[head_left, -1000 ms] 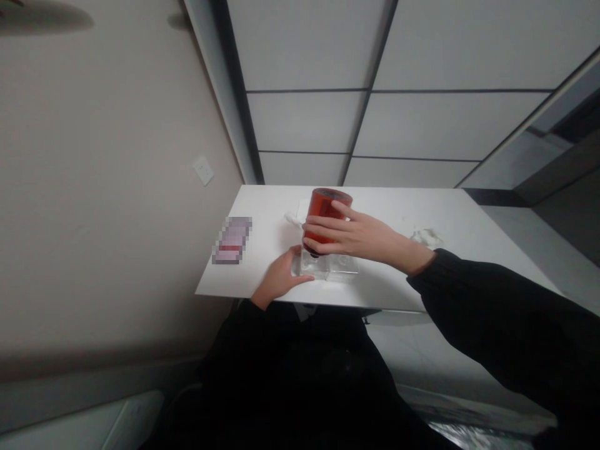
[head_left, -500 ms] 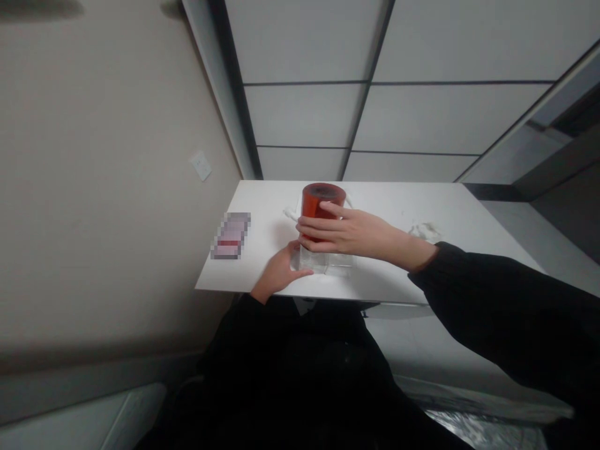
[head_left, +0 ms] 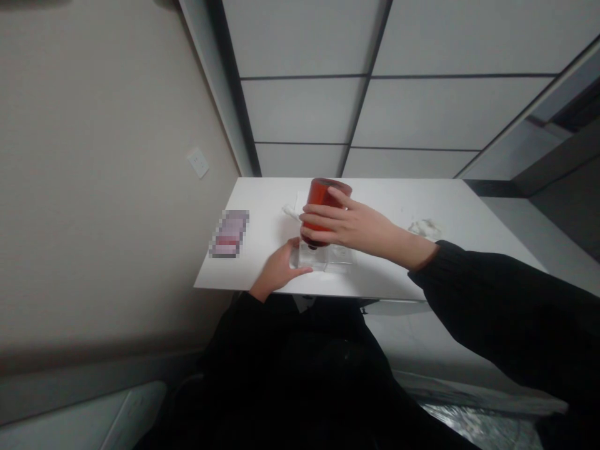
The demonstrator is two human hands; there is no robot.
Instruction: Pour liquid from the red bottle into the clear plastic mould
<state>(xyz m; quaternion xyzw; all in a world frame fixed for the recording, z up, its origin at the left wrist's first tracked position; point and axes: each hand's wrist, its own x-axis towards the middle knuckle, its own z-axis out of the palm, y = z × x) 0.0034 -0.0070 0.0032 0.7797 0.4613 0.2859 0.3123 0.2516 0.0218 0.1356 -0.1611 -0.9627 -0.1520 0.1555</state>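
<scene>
Item: red cup (head_left: pixel 323 200), my right hand (head_left: pixel 347 228) grasping it (tilted) over clear box (head_left: pixel 328 259); left hand (head_left: pixel 276 269) steadies box; pouring seemingly unfinished.

Dim, soft indoor light; edges stretched, slight blur.
</scene>
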